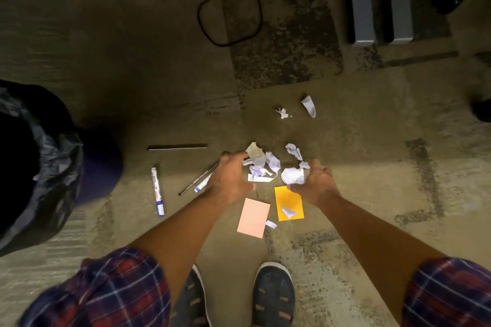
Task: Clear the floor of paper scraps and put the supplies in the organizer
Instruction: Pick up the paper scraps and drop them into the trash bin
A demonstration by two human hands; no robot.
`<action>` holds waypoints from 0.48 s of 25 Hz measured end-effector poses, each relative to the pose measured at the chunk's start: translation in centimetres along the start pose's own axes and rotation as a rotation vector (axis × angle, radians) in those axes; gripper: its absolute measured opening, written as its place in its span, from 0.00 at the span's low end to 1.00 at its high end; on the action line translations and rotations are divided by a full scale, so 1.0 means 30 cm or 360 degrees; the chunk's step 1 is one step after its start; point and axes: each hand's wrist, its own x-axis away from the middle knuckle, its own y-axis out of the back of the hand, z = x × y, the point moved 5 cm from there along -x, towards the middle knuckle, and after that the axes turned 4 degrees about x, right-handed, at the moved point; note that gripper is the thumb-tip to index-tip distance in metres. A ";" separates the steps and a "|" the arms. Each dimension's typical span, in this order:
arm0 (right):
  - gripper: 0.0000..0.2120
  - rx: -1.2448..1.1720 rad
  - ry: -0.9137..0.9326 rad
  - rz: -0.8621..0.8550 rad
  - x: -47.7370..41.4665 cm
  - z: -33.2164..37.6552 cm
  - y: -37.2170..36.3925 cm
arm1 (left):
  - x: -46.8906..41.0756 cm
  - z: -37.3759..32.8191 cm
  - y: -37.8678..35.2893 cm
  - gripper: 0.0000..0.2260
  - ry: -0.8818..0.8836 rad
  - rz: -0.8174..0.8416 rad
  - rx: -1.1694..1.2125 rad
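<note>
Paper scraps [261,164] — mottled carpet [345,247]

Both arms extended forward and down, forearms bare, plaid sleeves [111,289] pushed up near elbows. Left hand [230,180] palm down, fingers [233,156] spread and curled, empty, at left edge of crumpled paper pile [261,163]. Right hand [316,184] mirrors it at pile's right edge, fingers curled inward, thumb toward pile, gripping nothing visible. Hands apart, pile between them. Sandalled feet [273,297] below pile, near bottom edge.
</note>
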 end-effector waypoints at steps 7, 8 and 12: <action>0.50 0.0059 0.0158 -0.0183 -0.169 0.053 -0.083 | -0.162 -0.011 -0.207 0.59 -0.0075 -0.0083 -0.0643; 0.48 0.0004 0.0232 -0.0214 -0.166 0.074 -0.101 | -0.168 -0.011 -0.225 0.57 -0.0112 -0.0087 -0.0664; 0.35 -0.0036 0.0589 -0.0473 -0.141 0.172 -0.136 | -0.232 -0.009 -0.250 0.41 -0.0322 -0.0122 -0.0820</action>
